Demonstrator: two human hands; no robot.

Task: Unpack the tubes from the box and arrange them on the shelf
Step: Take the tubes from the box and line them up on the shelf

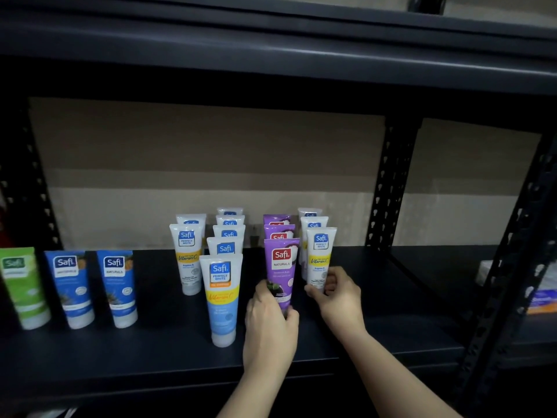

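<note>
Several tubes stand cap-down in rows on the dark shelf. My left hand grips the lower end of the front purple tube, with two more purple tubes in a row behind it. My right hand holds the base of the front white and yellow tube, which heads a row of two similar ones. A white, yellow and light-blue tube stands in front of a row of several white tubes. Another white and yellow tube stands to its left. The box is out of view.
Two blue tubes and a green tube stand at the left. Black perforated uprights frame the bay, with an upper shelf overhead. Packaged goods lie in the bay to the right.
</note>
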